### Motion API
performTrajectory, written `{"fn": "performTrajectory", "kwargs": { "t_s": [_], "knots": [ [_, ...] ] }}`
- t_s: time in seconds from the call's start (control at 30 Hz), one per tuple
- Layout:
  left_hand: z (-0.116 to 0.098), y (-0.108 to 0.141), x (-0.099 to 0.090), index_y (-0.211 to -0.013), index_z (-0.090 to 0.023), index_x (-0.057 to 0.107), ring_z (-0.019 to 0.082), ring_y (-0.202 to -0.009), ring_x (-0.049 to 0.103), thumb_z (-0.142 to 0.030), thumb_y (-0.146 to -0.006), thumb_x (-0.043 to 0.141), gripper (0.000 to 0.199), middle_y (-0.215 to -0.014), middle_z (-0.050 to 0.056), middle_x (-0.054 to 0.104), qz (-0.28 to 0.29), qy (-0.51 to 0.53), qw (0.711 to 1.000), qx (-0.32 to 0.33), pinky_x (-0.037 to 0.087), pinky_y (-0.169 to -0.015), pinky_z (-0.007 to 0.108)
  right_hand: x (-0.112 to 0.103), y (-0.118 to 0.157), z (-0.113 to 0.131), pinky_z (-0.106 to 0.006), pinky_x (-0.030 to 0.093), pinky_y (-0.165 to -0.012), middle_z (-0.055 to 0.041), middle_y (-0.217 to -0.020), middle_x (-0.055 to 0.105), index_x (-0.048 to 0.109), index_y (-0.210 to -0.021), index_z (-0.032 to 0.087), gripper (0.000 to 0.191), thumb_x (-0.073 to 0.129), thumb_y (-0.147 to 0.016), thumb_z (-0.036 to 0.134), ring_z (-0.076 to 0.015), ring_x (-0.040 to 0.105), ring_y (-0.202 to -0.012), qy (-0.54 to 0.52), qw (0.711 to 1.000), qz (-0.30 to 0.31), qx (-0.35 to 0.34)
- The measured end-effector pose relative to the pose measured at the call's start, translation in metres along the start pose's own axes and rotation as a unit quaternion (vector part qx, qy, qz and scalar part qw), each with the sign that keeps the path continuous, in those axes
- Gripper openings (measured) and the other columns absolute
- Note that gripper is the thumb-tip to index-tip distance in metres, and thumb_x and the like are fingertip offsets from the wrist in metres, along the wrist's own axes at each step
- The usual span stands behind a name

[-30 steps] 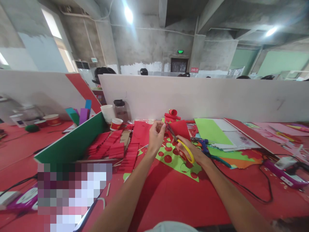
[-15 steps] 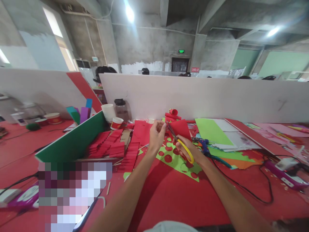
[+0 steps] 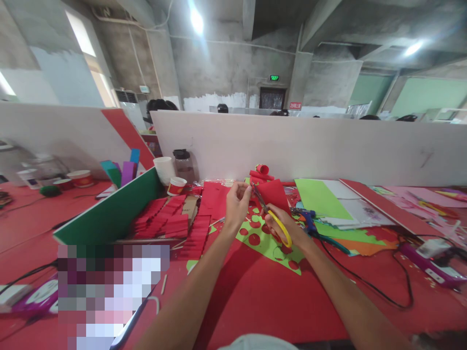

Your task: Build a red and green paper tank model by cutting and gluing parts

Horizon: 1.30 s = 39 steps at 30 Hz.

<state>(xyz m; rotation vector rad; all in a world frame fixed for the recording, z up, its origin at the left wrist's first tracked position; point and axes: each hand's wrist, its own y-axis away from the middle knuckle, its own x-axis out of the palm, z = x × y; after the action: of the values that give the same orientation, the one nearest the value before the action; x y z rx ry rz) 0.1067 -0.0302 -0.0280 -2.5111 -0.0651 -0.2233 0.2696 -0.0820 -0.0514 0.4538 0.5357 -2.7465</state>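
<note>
My right hand (image 3: 281, 224) is closed on the yellow-handled scissors (image 3: 280, 227), whose blades point up and left toward my left hand (image 3: 238, 201). The left thumb and fingertips are pinched together near the blade tips; what they hold is too small to make out. Behind the blades is a red sheet (image 3: 275, 194). Below both hands a green sheet with round holes (image 3: 255, 227) lies on the red tabletop (image 3: 255, 296). Stacked red strips (image 3: 197, 238) lie to the left of my left forearm.
A green board (image 3: 109, 214), paper cups (image 3: 177, 185) and a bottle (image 3: 184, 165) stand at left. A blue glue gun (image 3: 310, 221), its cable, green paper (image 3: 323, 197) and a purple power strip (image 3: 432, 262) lie at right. A white partition (image 3: 310, 146) runs behind.
My right hand and the scissor handles have shifted very slightly. My left hand keeps its pinch in nearly the same place.
</note>
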Motion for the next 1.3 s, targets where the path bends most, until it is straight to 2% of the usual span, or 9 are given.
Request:
{"fn": "performTrajectory", "kwargs": {
  "t_s": [0.2,0.63,0.9,1.13,1.3],
  "knots": [
    [-0.0007,0.0002,0.0001,-0.086,-0.018,0.056,0.012,-0.067,0.059,-0.033,-0.084,0.063,0.016,-0.074,0.0,0.061,0.0,-0.005,1.0,0.002,0.049,-0.065,0.024,0.0008,-0.0001,0.0002,-0.02,0.028,-0.038,0.0073,-0.057,0.039,0.052,-0.091,0.022,0.034,0.053,-0.089,0.056,-0.0079,0.036,-0.041,-0.015,1.0,0.002,0.015],
    [0.0013,0.0006,0.0011,-0.089,-0.019,0.056,0.014,-0.07,0.063,-0.034,-0.084,0.064,0.017,-0.075,0.001,0.063,0.008,0.007,1.0,0.001,0.051,-0.067,0.026,0.0005,0.0015,0.0075,-0.019,0.033,-0.039,0.0056,-0.061,0.044,0.053,-0.096,0.02,0.042,0.051,-0.089,0.061,-0.0078,0.039,-0.044,-0.008,1.0,-0.005,-0.011],
    [0.002,0.0031,0.0021,-0.091,-0.019,0.056,0.016,-0.075,0.065,-0.036,-0.084,0.063,0.02,-0.081,0.003,0.065,0.023,0.016,1.0,-0.002,0.053,-0.072,0.029,0.0024,-0.0014,-0.0004,-0.019,0.033,-0.038,0.0054,-0.059,0.042,0.052,-0.094,0.021,0.046,0.049,-0.087,0.066,-0.0087,0.039,-0.044,-0.047,0.999,-0.01,-0.001],
    [0.0009,0.0021,0.0035,-0.087,-0.018,0.056,0.013,-0.068,0.061,-0.032,-0.083,0.064,0.016,-0.075,0.001,0.062,0.015,0.007,1.0,0.0,0.05,-0.066,0.025,0.0015,-0.0018,-0.0007,-0.021,0.032,-0.036,0.0048,-0.061,0.041,0.053,-0.099,0.022,0.049,0.051,-0.084,0.069,-0.0094,0.039,-0.043,-0.065,0.998,-0.005,0.007],
    [0.0,0.0029,0.0042,-0.096,-0.019,0.058,0.014,-0.069,0.062,-0.03,-0.082,0.064,0.018,-0.075,0.001,0.063,0.023,0.007,1.0,-0.006,0.05,-0.067,0.025,0.0021,-0.0013,0.002,-0.02,0.033,-0.038,0.0055,-0.06,0.041,0.052,-0.101,0.021,0.051,0.05,-0.085,0.069,-0.0092,0.039,-0.044,-0.065,0.998,-0.008,-0.006]
  ]
}}
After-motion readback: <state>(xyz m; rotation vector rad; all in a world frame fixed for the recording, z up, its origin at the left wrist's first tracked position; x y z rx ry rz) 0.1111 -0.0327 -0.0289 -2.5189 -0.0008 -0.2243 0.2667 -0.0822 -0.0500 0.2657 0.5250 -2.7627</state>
